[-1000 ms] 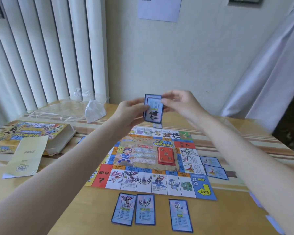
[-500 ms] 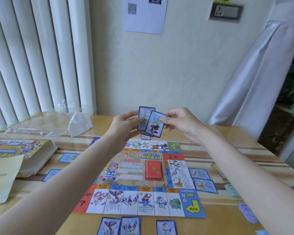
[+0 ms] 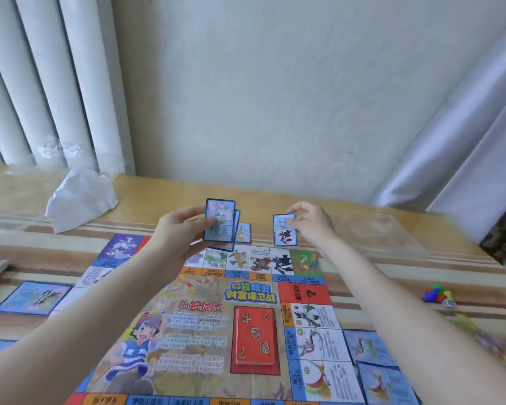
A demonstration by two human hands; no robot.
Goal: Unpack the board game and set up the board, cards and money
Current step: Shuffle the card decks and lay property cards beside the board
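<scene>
The colourful game board point(image 3: 199, 331) lies flat on the wooden table, with a red card deck point(image 3: 254, 336) in its middle. My left hand point(image 3: 176, 238) holds a small stack of blue-bordered cards point(image 3: 220, 222) upright above the board's far edge. My right hand point(image 3: 311, 222) pinches a single blue card point(image 3: 285, 230) with a black creature, just beyond the board's far edge near the matching black square point(image 3: 281, 264). Another blue card point(image 3: 243, 232) lies on the table between my hands.
More blue cards lie left of the board point(image 3: 32, 298) and right of it point(image 3: 371, 347). Crumpled white wrapping point(image 3: 79, 198) sits far left. A clear plastic tray point(image 3: 380, 232) lies far right. Coloured tokens and a die point(image 3: 438, 296) sit at the right.
My right hand has pulled the black-creature card off the stack and carried it right and down toward the table beyond the board. The view has tilted down and closer.
</scene>
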